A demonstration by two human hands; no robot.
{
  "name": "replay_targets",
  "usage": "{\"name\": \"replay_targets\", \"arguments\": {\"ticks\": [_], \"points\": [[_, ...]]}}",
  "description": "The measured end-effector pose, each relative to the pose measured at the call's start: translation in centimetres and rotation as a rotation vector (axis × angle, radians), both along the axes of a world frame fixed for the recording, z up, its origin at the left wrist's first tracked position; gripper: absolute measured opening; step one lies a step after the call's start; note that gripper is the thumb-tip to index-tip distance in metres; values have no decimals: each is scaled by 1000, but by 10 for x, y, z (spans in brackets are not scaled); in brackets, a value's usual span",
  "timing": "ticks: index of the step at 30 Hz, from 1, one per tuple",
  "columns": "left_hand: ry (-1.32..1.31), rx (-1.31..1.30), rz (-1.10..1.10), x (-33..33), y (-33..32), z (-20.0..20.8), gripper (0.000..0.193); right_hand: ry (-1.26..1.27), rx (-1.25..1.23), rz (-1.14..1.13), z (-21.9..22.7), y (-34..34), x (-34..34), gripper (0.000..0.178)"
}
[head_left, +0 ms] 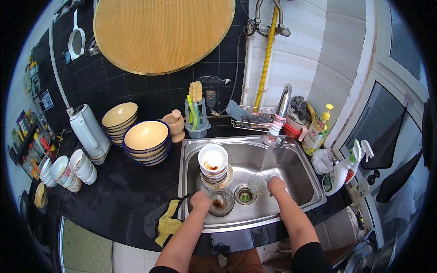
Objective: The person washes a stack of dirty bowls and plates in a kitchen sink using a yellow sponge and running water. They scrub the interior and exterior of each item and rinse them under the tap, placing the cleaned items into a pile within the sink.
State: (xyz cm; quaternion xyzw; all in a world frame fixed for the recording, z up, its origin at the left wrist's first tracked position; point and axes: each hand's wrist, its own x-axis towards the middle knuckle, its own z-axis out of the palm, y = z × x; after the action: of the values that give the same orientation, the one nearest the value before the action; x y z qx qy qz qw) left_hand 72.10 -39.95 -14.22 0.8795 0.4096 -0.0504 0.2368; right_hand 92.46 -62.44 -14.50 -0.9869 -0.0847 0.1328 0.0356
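Observation:
My left hand (200,200) grips the rim of a small clear glass bowl (221,202) with brown residue, low in the steel sink (300,173). My right hand (276,185) holds a clear glass (258,184) under the stream of water from the tap (282,107). A stack of white bowls (213,163) with brown sauce in the top one stands in the sink behind my left hand. The drain (245,195) lies between my hands.
Two stacks of yellow, blue-rimmed bowls (145,139) and a white kettle (88,129) stand on the black counter at left, with white cups (82,166) nearer. A yellow and grey cloth (166,223) lies beside the sink. Detergent bottle (316,132) and spray bottle (341,170) stand at right.

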Motion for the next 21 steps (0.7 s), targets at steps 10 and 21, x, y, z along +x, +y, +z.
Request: {"name": "replay_targets", "arguments": {"ticks": [10, 21], "points": [[-348, -94, -90, -7, -5, 9, 20, 255, 345, 295, 29, 27, -37, 53], [-660, 362, -563, -12, -33, 22, 9, 336, 744, 48, 22, 11, -59, 77]]}}
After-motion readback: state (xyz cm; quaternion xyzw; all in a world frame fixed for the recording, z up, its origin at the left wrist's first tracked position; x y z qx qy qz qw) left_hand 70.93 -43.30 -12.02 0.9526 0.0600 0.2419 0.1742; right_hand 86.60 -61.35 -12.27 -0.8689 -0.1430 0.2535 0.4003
